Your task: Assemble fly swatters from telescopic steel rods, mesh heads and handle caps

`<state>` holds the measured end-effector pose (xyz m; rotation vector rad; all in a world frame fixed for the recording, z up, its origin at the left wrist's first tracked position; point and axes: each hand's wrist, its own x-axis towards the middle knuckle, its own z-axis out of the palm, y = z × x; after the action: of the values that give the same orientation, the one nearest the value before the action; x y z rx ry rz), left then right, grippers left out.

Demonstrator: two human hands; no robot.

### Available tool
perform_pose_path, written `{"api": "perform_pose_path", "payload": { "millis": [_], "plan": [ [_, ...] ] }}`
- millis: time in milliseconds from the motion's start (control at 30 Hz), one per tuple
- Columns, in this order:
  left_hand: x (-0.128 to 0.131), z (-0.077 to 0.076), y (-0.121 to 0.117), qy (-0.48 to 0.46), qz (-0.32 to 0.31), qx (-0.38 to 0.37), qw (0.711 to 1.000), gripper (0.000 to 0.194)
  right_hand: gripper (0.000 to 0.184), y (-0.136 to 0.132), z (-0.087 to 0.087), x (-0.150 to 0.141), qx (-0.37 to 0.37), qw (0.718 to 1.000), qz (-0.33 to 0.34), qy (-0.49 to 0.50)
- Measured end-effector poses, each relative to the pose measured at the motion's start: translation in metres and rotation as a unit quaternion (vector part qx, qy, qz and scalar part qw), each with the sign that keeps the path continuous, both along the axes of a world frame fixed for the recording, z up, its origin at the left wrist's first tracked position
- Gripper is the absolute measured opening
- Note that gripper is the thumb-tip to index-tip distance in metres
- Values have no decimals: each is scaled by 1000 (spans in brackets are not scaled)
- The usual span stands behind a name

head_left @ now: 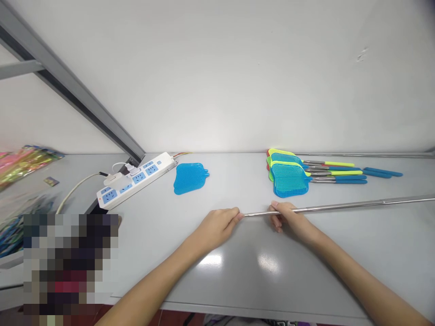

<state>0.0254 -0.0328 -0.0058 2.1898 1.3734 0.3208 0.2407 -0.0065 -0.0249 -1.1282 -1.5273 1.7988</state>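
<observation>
Far left of the left hand [217, 226] lie shiny packets [30, 165] and a blue bundle [13, 240], with a blurred patch covering what is nearer; a grey post [83, 95] slants down behind them to the table [244, 290]. Closer, but well left of the left fingers, sits a white power strip [144, 181] with 2 plugs in it. Just beyond these fingers, and a little left, 1 loose blue head [190, 177] lies flat, its pronged stub pointing right. The left thumb and forefinger are pinched on the thin tip of a steel rod [340, 207]; the right hand [299, 224] curls about it just along from there, though whether it grips or merely steadies I cannot tell. The rod runs on past the right fingers, thickening, and out of view. The step in hand looks like handling the rod by its thin end; a next move would call for a sure pinch there and care with the long right part. Beyond the right fingers lie stacked swatters [290, 181], blue, yellow, green and red, then 2 blue handles [377, 173] farther right. Behind everything stands a plain pale wall [217, 77]; red floor [163, 317] shows below the left forearm.
</observation>
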Motion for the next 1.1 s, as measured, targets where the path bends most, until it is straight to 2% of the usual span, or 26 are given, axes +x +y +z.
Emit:
{"api": "perform_pose_path", "payload": {
  "millis": [200,333,467,600,800,933,1100],
  "plan": [
    [-9,4,8,-27,3,15,1000,31,48,4,2,0,9,999,-40,-33],
    [-12,5,11,-34,14,35,999,30,48,7,0,2,12,997,-77,-20],
    [-12,3,11,-31,9,37,999,32,46,7,2,2,-23,996,-87,20],
    [-10,1,9,-26,-2,30,999,33,44,6,5,2,-50,995,-73,49],
    [-6,-2,6,8,-25,25,999,35,45,5,3,3,-122,988,-17,97],
    [-3,-8,3,10,-30,21,999,34,45,3,4,4,-117,988,11,102],
    [0,-14,2,8,-18,15,1000,35,45,2,6,4,-84,994,18,63]
  ]
}}
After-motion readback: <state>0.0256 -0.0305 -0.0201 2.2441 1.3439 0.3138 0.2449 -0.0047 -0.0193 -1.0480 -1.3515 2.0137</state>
